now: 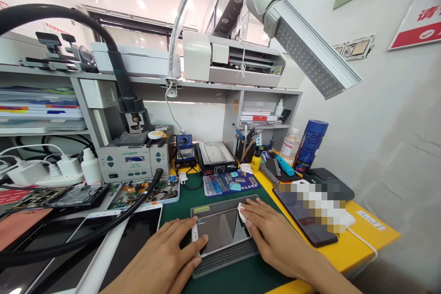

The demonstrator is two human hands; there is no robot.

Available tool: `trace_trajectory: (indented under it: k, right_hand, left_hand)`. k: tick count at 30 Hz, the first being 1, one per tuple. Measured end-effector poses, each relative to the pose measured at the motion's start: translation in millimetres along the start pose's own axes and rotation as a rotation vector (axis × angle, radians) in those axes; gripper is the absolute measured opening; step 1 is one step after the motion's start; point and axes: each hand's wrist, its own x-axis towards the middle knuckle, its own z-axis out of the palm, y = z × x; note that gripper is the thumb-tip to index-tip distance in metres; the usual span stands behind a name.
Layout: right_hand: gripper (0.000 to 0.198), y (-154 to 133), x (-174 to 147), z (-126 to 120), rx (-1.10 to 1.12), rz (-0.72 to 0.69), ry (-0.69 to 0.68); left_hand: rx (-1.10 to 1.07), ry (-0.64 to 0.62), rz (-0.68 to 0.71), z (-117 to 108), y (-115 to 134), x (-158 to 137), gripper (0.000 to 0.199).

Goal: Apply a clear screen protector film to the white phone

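Note:
A white-framed smartphone [222, 232] lies screen up on a grey perforated mat [220, 259], its dark screen reflecting light. At the phone's left end is my left hand [168, 250], the index finger at the upper corner and the thumb on the lower screen edge, holding it in place. My right hand [272, 232] pinches a folded white wipe [242, 212] and presses it against the screen's upper right corner.
A second dark phone [305, 216] lies to the right. Several tablets and phones [138, 225] fill the left, crossed by a black hose [103, 234]. Behind are a parts tray [144, 193], a rework station [134, 163] and a heating plate [217, 156]. An LED lamp [310, 50] hangs above.

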Motion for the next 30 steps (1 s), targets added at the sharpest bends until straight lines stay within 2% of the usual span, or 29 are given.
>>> trace_trajectory:
  k: [9,16,25,30]
  right_hand:
    - [0.042,8.7,9.8,-1.7,0.068,0.0,-0.022]
    - [0.04,10.9,12.3,-1.7,0.098,-0.02,-0.01]
    - [0.042,-3.8,21.2,-8.6,0.048,-0.041,-0.087]
    - [0.042,-14.0,25.6,-2.0,0.006,-0.093,-0.063]
  left_hand:
    - [0.088,-0.057,0.061,-4.6,-0.1,3.8,0.038]
    - [0.091,-0.041,0.059,-9.4,1.8,5.6,0.039]
    - [0.036,-0.026,0.02,-4.1,0.5,0.1,0.039]
    - [-0.024,-0.008,-0.025,-5.5,2.7,0.9,0.038]
